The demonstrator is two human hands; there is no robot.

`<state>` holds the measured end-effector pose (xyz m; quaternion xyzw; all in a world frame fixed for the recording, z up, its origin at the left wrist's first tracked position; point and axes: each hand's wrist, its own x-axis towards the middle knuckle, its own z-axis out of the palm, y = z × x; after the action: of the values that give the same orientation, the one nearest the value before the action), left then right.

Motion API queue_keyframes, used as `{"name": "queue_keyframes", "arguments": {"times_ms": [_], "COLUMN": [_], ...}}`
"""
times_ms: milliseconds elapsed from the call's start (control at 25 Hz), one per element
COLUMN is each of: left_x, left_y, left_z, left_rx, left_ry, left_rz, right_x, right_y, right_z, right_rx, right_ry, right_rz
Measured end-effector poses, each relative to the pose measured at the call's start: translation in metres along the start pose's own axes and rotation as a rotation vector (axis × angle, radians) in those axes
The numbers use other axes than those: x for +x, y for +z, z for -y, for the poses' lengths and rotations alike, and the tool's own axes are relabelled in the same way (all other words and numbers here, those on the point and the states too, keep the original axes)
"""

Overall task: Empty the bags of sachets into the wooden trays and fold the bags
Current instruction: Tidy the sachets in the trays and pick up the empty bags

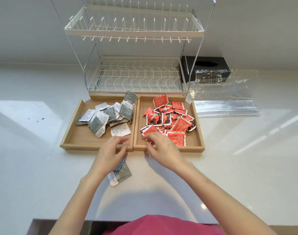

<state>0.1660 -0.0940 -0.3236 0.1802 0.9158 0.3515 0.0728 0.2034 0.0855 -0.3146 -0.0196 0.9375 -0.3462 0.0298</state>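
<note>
White countertop [43, 167], white wall [26, 31], glare patches.

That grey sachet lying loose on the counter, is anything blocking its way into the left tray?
Only the person's own left hand, which hovers over the grey sachet. Beyond it, the left tray has bare wood at its near edge.

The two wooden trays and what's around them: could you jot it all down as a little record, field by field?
left tray: grey and white sachets
right tray: red sachets
stray sachet: grey, on the counter under the left wrist
left hand: over the trays' near edge, blurred
right hand: at the right tray's near edge, blurred
clear bags: flat on the counter, right of the trays
behind the trays: white dish rack, black tissue box
</note>
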Motion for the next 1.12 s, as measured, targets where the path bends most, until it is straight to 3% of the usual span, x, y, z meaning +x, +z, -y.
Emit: {"name": "queue_keyframes", "arguments": {"times_ms": [200, 400, 640, 920, 1120], "left_x": [-0.030, -0.042, -0.040, -0.035, -0.012], "left_y": [0.001, 0.010, 0.014, 0.002, -0.027], "left_z": [0.030, 0.046, 0.046, 0.044, 0.033], "left_rx": [0.083, 0.175, 0.206, 0.093, 0.000], "left_ry": [-0.048, -0.173, -0.230, -0.196, -0.123], "left_rz": [0.019, 0.075, 0.047, 0.027, -0.213], "right_x": [-0.013, -0.015, -0.010, 0.001, 0.032], "right_y": [0.056, 0.083, 0.090, 0.068, 0.029], "right_z": [0.022, 0.041, 0.043, 0.039, 0.041], "right_rx": [-0.089, -0.261, -0.224, 0.006, 0.119], "right_ry": [0.133, 0.111, 0.126, 0.136, 0.110], "right_rz": [0.269, 0.260, 0.316, 0.224, 0.068]}}
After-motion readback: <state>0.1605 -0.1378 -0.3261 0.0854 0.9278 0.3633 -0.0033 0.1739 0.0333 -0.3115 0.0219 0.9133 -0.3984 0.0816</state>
